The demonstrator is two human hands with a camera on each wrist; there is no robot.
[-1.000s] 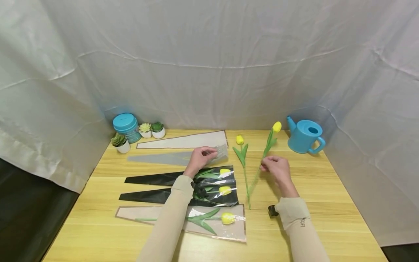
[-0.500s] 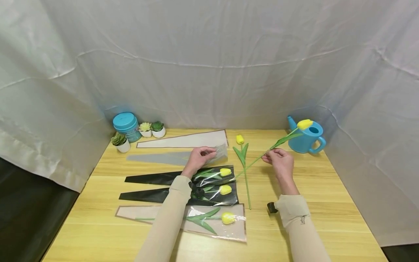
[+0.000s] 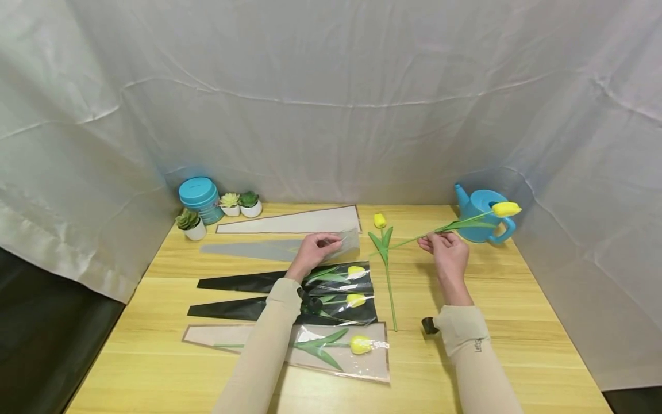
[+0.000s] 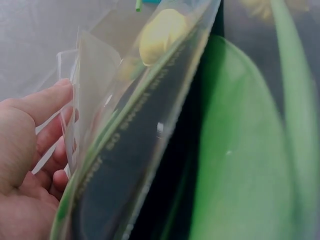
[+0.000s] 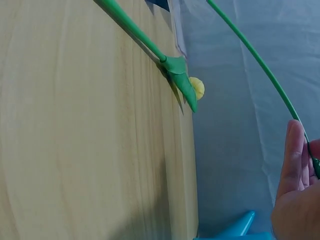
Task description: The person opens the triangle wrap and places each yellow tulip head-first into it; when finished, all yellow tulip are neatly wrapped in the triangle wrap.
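My left hand (image 3: 314, 253) pinches the clear film at the wide end of a grey tapered flower sleeve (image 3: 243, 249). In the left wrist view that film (image 4: 95, 65) stands up between thumb and fingers. My right hand (image 3: 449, 256) holds an artificial yellow tulip (image 3: 507, 209) by its stem, above the table. Its bloom points right, in front of the watering can, and its stem end reaches left. A second tulip (image 3: 380, 221) lies between the hands. Nearer me are two black sleeves (image 3: 222, 283) and a pale sleeve (image 3: 374, 368), each with a yellow tulip inside.
A white sleeve with a dark border (image 3: 310, 220) lies at the back. Blue canister (image 3: 199, 198) and several small potted succulents (image 3: 192, 225) stand back left. A blue watering can (image 3: 472, 198) stands back right. Grey curtain (image 3: 331, 115) surrounds the wooden table (image 3: 496, 287).
My right hand has turned the tulip from nearly upright to almost level, its bloom swinging right and its stem end swinging left. The left hand has stayed at the grey sleeve.
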